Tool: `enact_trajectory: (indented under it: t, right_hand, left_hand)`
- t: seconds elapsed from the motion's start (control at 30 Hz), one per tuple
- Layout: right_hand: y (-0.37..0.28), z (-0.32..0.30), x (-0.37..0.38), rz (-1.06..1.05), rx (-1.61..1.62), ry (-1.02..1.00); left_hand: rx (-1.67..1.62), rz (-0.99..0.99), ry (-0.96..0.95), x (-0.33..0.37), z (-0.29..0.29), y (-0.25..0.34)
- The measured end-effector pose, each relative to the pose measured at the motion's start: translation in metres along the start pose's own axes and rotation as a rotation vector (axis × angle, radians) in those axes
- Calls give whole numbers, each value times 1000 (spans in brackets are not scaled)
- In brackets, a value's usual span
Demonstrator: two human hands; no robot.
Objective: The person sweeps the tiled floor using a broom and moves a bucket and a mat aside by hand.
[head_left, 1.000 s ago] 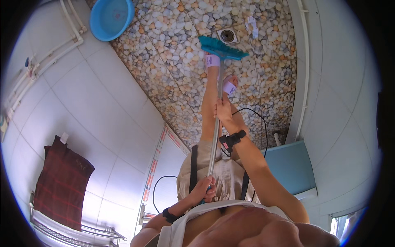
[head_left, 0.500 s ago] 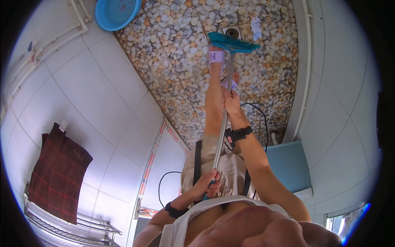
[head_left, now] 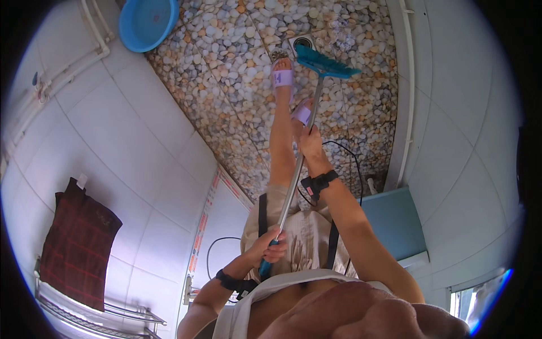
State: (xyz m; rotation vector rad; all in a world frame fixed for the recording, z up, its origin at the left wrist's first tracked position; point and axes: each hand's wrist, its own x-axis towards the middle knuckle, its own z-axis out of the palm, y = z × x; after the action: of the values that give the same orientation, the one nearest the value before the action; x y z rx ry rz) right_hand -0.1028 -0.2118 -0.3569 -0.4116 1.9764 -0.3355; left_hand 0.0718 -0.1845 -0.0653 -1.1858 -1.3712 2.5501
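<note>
I hold a broom (head_left: pixel 290 195) with a teal bristled head (head_left: pixel 326 62) and a long silver handle. My left hand (head_left: pixel 269 247) is wrapped round the teal grip at the handle's upper end, close to my waist. Farther down the handle, my right hand (head_left: pixel 311 143) is closed round the shaft. The head lies beside a floor drain (head_left: pixel 302 43), covering part of its near right edge. Just beyond it is a crumpled, pale, see-through scrap (head_left: pixel 343 35). A small round dark piece (head_left: pixel 279 55) sits by the toes of my left foot.
Pebble-patterned tiles (head_left: pixel 237 85) cover the floor. My feet wear lilac slippers (head_left: pixel 283 78). A blue basin (head_left: pixel 145 28) stands far left. White pipes (head_left: pixel 411 113) run along the right wall. A dark red checked cloth (head_left: pixel 79 248) hangs over a metal rack (head_left: pixel 107 316). A black cable (head_left: pixel 357 158) loops near my right arm.
The broom head has swung right and turned, uncovering my left toes and the small round piece. Both hands keep hold of the handle; the view has shifted slightly.
</note>
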Motion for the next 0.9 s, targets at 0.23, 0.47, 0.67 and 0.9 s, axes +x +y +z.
enact_trajectory:
  t: [0.23, 0.47, 0.67, 0.9]
  right_hand:
    - [-25, -24, 51, -147, 137, 2]
    - [41, 52, 47, 24, 214, -26]
    - [-66, 41, 46, 103, 497, -56]
    - [-51, 29, 19, 452, 1205, -49]
  left_hand:
    - [-331, -71, -445, 42, 13, 8]
    - [158, 21, 259, -33, 68, 43]
    - [131, 53, 140, -70, 116, 72]
    - [346, 20, 378, -61, 106, 65]
